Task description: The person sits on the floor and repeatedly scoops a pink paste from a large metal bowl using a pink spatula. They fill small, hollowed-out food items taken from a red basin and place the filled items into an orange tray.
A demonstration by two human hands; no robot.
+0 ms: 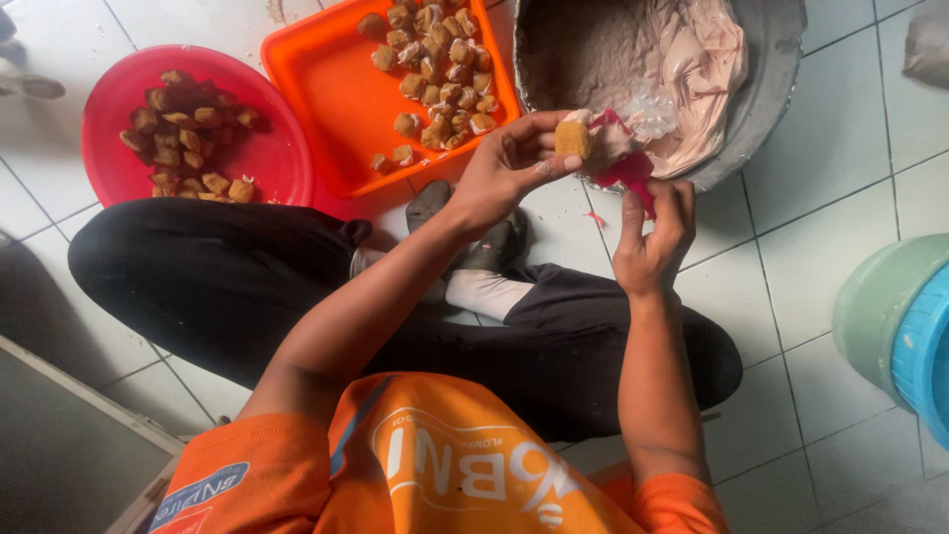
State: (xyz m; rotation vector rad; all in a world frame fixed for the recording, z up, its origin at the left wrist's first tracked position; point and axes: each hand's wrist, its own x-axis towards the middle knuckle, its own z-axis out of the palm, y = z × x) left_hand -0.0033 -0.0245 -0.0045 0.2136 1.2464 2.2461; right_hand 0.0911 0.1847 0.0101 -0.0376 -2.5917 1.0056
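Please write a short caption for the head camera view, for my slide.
Left hand holds a fried tofu puff while right hand grips a pink piping bag beside a paste-filled basin.

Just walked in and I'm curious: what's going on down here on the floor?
A person sits cross-legged on the tiled floor. The left hand holds a fried tofu puff, while the right hand grips a red plastic piping bag against it. A metal basin of pale paste sits just beyond. The orange tray and the red round tray each hold more puffs.
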